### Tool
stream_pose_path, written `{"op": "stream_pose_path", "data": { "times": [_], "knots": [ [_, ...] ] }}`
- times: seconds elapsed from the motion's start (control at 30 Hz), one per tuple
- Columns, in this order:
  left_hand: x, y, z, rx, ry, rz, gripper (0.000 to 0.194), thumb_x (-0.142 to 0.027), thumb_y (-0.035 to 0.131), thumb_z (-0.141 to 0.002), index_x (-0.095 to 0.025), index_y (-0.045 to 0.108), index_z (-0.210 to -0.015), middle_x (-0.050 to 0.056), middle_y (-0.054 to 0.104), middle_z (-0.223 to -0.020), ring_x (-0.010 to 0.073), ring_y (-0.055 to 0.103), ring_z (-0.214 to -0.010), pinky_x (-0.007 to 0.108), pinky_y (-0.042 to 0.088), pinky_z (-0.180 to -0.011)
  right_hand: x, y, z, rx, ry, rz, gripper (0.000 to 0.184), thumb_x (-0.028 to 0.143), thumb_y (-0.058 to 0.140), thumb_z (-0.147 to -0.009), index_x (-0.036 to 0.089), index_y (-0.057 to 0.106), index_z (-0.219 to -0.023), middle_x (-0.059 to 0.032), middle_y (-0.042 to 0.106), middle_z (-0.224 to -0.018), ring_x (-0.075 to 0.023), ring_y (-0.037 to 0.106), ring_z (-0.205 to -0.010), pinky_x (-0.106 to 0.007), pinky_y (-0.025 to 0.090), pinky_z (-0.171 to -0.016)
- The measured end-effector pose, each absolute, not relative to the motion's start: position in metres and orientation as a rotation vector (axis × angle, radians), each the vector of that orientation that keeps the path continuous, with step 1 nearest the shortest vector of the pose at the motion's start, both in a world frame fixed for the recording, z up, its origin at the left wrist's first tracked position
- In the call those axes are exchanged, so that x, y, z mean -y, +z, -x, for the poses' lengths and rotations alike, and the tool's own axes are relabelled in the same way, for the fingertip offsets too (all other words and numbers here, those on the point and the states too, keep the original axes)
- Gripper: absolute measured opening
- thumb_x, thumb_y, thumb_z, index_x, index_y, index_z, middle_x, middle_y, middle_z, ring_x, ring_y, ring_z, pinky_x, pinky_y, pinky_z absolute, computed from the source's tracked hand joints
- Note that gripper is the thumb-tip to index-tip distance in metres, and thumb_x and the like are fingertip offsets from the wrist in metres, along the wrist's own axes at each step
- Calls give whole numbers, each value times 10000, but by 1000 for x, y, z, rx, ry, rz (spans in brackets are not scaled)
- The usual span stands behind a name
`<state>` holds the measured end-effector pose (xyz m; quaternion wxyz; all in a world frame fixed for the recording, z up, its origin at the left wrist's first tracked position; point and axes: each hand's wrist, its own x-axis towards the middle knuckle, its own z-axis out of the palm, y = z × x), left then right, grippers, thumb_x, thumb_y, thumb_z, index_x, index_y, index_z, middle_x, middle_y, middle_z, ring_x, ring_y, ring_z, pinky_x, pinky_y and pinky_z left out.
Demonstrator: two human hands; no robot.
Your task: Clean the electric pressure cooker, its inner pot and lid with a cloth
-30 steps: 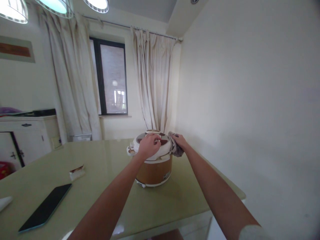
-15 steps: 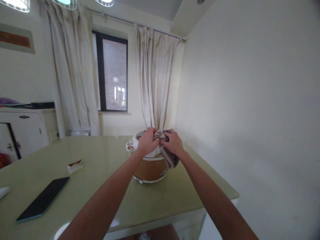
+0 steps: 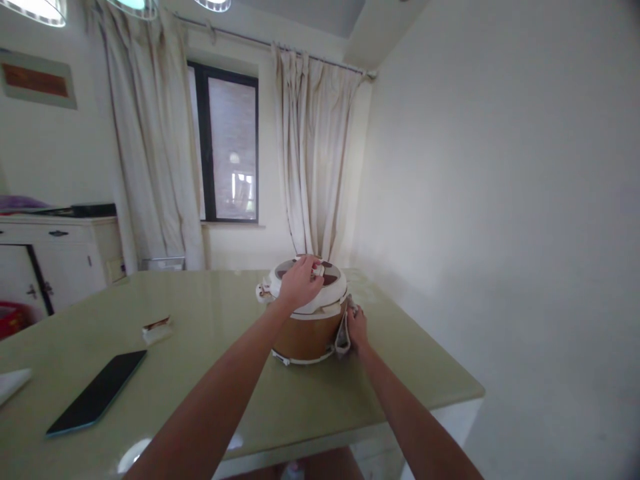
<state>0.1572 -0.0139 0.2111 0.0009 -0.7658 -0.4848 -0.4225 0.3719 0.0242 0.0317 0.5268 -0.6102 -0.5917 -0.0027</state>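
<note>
An electric cooker (image 3: pixel 307 339) with a brown body and a white lid (image 3: pixel 325 301) stands upright near the table's far right. My left hand (image 3: pixel 301 283) rests on top of the lid, its fingers curled round the raised handle (image 3: pixel 319 271) in the middle, which they partly hide. Down at the cooker's right side, my right hand (image 3: pixel 357 327) grips a grey cloth (image 3: pixel 343 339) and presses it to the wall of the body. Part of the cloth hangs below the fingers.
On the pale green table (image 3: pixel 210 313) lie a black tablet-like slab (image 3: pixel 97 393) and a small white-and-brown packet (image 3: pixel 157 330) at the left. A white object (image 3: pixel 13 383) sits at the left edge. A bare wall (image 3: pixel 500 233) runs along the right.
My right hand has moved from the lid's top down to the cooker's right side, taking the cloth with it. My left hand stays on the lid. The view has shifted slightly.
</note>
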Motion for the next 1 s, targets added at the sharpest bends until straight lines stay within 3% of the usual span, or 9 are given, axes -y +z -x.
{"op": "stream_pose_path", "data": {
  "times": [0.07,0.27,0.4,0.47,0.53,0.6,0.77,1.0],
  "knots": [
    [15,212,-157,1528,-1319,2404,297,-222,589,-885,-247,617,-1180,58,707,-1240,222,683,-1126,350,533,-922,-10,13,-360,1310,35,1535,582,522,250,-1015,175,675,-1209,-177,690,-933,-351,683,-910,-463,534,-808],
    [14,212,-156,1539,-1332,2398,282,-243,574,-913,-258,634,-1188,46,717,-1235,217,691,-1129,343,540,-924,44,-6,-299,1135,-103,1434,582,475,413,-1000,139,510,-1465,-278,548,-1328,-425,529,-1271,-616,433,-1062],
    [14,212,-155,1512,-1320,2413,248,-248,554,-931,-264,674,-1147,40,719,-1257,223,688,-1153,362,543,-968,70,-19,-263,1391,-293,1297,544,365,615,-926,279,556,-1460,-221,467,-1512,-453,455,-1369,-702,405,-1078],
    [13,211,-155,1491,-1303,2430,239,-248,557,-930,-271,691,-1127,32,719,-1282,228,668,-1208,373,530,-1017,72,-26,-249,1567,-392,1229,511,293,664,-899,383,622,-1401,-155,512,-1518,-450,479,-1355,-730,403,-1066],
    [12,211,-154,1471,-1292,2437,246,-244,565,-925,-279,707,-1122,20,719,-1310,230,645,-1258,376,512,-1057,68,-27,-234,1806,-445,1135,500,236,674,-904,473,659,-1343,-78,598,-1467,-409,535,-1309,-709,430,-1053],
    [12,210,-154,1466,-1271,2443,249,-248,572,-921,-287,729,-1111,8,731,-1309,231,648,-1257,369,505,-1065,60,-22,-216,2076,-479,996,465,214,664,-936,481,678,-1317,-23,651,-1427,-357,555,-1307,-648,463,-1064],
    [13,212,-154,1471,-1193,2454,232,-256,568,-923,-285,784,-1001,-6,781,-1185,232,689,-1160,344,515,-1011,43,12,-171,2375,-594,823,343,243,550,-1048,324,678,-1355,-45,699,-1373,-297,507,-1367,-571,473,-1099],
    [13,213,-156,1519,-1209,2445,241,-264,578,-925,-302,807,-988,-13,788,-1180,234,699,-1140,340,523,-970,48,22,-229,2222,-740,822,309,297,679,-969,376,737,-1262,-60,634,-1442,-317,500,-1308,-487,478,-996]
  ]
}}
